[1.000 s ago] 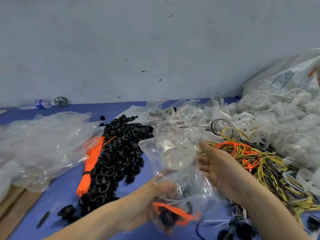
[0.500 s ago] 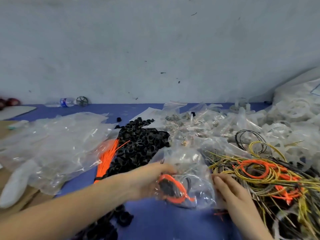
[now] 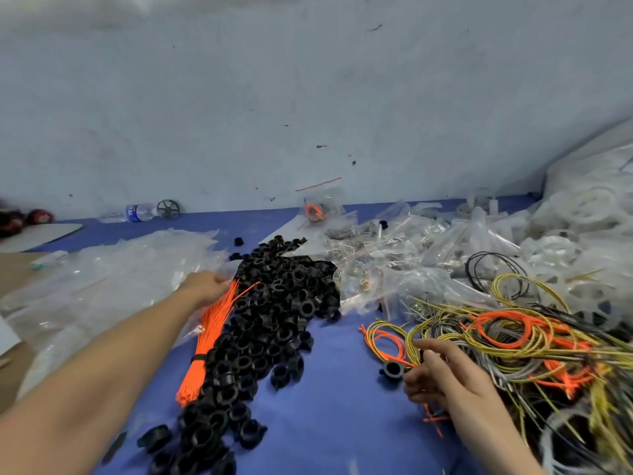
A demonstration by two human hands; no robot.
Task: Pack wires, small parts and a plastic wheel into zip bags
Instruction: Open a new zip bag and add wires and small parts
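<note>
The widest bare stretch of the blue surface [image 3: 342, 399] lies in the near middle, between the black parts [image 3: 270, 317] on the left and the wire tangle [image 3: 507, 341] on the right. One loose black part [image 3: 391, 369] sits in this gap, just beside the right hand [image 3: 442, 378]. Left of the black parts, the orange ties [image 3: 209, 334] and clear bags [image 3: 113, 279] cover the surface under the left hand [image 3: 205, 286]. Farther back, filled bags [image 3: 383, 265] crowd the middle; white wheels [image 3: 575, 241] block the right.
</note>
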